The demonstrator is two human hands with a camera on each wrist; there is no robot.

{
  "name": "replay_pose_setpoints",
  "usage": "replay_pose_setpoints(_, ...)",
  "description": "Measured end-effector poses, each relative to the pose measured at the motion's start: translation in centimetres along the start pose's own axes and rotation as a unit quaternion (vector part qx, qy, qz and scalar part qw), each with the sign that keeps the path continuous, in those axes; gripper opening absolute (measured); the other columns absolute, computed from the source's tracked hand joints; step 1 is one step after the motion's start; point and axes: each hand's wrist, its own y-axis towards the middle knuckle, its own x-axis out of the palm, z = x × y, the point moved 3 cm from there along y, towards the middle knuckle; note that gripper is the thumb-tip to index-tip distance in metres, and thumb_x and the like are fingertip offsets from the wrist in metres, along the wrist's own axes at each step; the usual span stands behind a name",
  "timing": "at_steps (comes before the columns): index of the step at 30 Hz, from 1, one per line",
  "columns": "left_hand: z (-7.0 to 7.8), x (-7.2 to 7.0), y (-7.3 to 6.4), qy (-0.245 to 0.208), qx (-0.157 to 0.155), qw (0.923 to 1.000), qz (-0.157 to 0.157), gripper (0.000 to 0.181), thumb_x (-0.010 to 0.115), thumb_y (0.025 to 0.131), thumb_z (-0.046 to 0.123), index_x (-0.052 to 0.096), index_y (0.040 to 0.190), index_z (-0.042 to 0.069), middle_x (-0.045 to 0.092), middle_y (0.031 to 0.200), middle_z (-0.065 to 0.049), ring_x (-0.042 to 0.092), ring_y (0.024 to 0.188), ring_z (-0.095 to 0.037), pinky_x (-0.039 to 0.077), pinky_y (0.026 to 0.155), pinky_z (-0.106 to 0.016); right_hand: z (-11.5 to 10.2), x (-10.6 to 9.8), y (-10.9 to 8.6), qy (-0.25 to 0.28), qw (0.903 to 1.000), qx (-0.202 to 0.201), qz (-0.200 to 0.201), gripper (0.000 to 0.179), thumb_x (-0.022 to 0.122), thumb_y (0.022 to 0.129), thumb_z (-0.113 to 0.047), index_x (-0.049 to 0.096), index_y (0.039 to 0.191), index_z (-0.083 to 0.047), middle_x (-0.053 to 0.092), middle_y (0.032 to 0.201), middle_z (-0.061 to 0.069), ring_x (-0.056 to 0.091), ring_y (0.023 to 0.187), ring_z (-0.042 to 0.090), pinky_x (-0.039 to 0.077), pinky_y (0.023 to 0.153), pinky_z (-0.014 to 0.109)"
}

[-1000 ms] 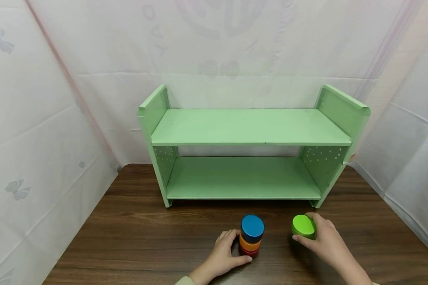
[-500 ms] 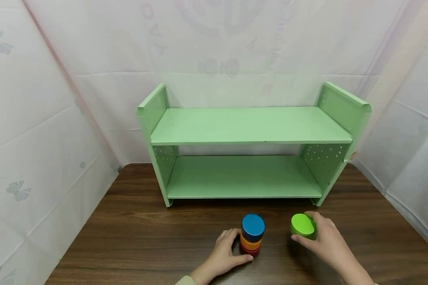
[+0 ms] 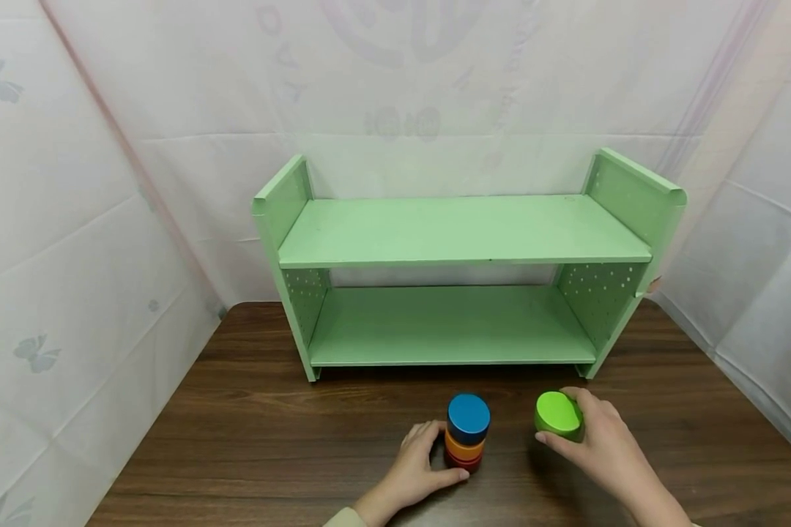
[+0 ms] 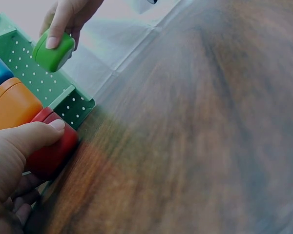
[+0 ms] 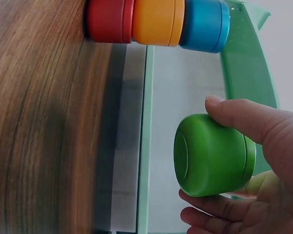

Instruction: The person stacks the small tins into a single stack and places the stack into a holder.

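Note:
Three small round lidded canisters are stacked upright on the wooden table: red (image 5: pixel 107 20) at the bottom, orange (image 5: pixel 155 20) in the middle, blue (image 3: pixel 469 416) on top. My left hand (image 3: pixel 415 470) grips the red canister at the base, thumb on its near side and fingers round the back. To the right of the stack, my right hand (image 3: pixel 603 446) holds a green canister (image 5: pixel 212 156) between thumb and fingers. In the right wrist view its rounded bottom shows fully, clear of the table, roughly upright like the stack.
A light green two-tier shelf (image 3: pixel 464 228) with perforated side panels stands behind the canisters. Dark wood table (image 3: pixel 257 439) surface extends to both sides. Pale printed cloth (image 3: pixel 191 88) hangs behind and at the sides.
My right hand with the green canister has drifted slightly left and up. My left hand keeps its hold on the red canister, and the stack stays put.

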Motion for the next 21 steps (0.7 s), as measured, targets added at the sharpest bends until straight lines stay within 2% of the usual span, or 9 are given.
replay_pose_setpoints(8,0.1,0.0,0.0,0.005,0.003,1.0,0.006,0.055,0.078,0.077,0.039,0.055,0.121,0.014,0.06,0.12,0.0,0.048,0.116,-0.023,0.038,0.096,-0.049,-0.9,-0.4,-0.4,-0.005,0.9996,-0.006,0.026,0.069,0.082,0.07,-0.039,0.052,0.119,0.0,0.062,0.1,0.011,0.053,0.09,0.029,0.045,0.068,0.039)
replay_pose_setpoints(21,0.1,0.0,0.0,-0.002,0.002,1.0,0.005,0.056,0.078,0.077,0.037,0.055,0.122,0.013,0.06,0.121,-0.001,0.047,0.118,-0.026,0.036,0.098,-0.052,-2.3,-0.9,-0.6,0.004,0.9988,-0.026,0.042,0.068,0.083,0.071,-0.039,0.053,0.119,-0.002,0.062,0.099,0.01,0.053,0.09,0.026,0.044,0.068,0.039)
